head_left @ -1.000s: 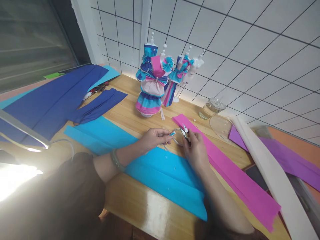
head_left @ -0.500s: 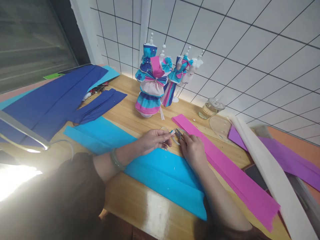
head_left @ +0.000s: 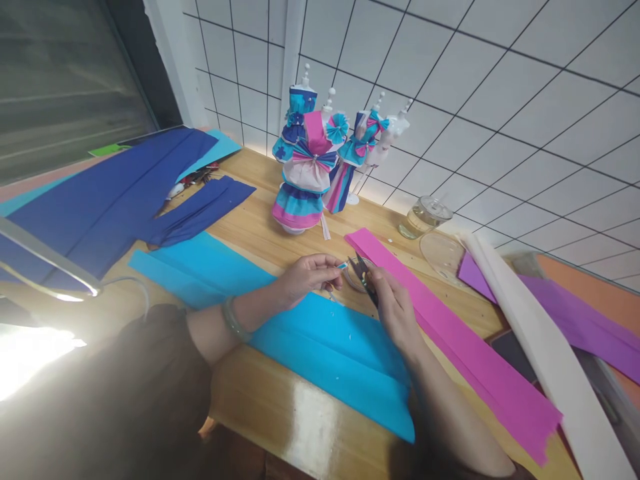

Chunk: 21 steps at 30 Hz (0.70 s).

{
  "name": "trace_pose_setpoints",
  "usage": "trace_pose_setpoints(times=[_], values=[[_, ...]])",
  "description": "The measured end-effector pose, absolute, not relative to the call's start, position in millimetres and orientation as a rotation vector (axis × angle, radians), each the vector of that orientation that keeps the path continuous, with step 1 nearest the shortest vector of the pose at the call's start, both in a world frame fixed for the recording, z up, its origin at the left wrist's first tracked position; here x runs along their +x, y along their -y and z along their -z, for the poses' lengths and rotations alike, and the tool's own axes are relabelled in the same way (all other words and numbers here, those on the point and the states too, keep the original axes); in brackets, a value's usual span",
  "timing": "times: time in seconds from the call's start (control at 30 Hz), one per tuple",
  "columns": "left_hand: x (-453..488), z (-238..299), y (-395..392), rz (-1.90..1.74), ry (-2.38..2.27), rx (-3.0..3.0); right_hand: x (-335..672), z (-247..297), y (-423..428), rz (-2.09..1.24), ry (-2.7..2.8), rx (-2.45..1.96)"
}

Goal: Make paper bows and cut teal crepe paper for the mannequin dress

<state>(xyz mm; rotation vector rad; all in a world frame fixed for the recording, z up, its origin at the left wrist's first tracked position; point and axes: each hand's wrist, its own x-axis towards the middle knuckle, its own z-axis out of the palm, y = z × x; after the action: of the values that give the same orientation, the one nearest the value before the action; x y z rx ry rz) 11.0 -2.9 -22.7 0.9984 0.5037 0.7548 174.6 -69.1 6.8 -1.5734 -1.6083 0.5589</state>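
My left hand (head_left: pixel 311 279) pinches a small folded piece of blue and white paper (head_left: pixel 343 266) between thumb and fingertips. Small dark scissors (head_left: pixel 363 273) are in my right hand (head_left: pixel 396 303), their blades apart and pointing up and left, close beside the paper piece. Behind the blades lies a round, clear-rimmed dish or ring (head_left: pixel 352 281), partly hidden. Under both hands a bright blue crepe paper sheet (head_left: pixel 320 353) is spread over the wooden table, with tiny white scraps on it.
Small dress forms in paper dresses (head_left: pixel 303 180) stand at the back. A glass of liquid (head_left: pixel 423 217) stands right of them. Pink paper (head_left: pixel 465 353), a white strip (head_left: pixel 540 333) and purple paper (head_left: pixel 575 317) lie at right, dark blue paper (head_left: pixel 95 200) at left, near a bright lamp (head_left: pixel 35 357).
The scissors' blades have opened wider and drawn slightly back from the paper piece. My right hand has turned, showing more of the scissors. My left hand keeps its pinch almost in place.
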Motion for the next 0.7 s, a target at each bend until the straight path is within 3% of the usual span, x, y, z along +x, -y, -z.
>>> trace_pose_setpoints(times=[0.7], values=[[12.3,19.3,4.8,-0.827,-0.552,1.21,172.0,-12.3,70.3,-1.158,1.378,-1.503]])
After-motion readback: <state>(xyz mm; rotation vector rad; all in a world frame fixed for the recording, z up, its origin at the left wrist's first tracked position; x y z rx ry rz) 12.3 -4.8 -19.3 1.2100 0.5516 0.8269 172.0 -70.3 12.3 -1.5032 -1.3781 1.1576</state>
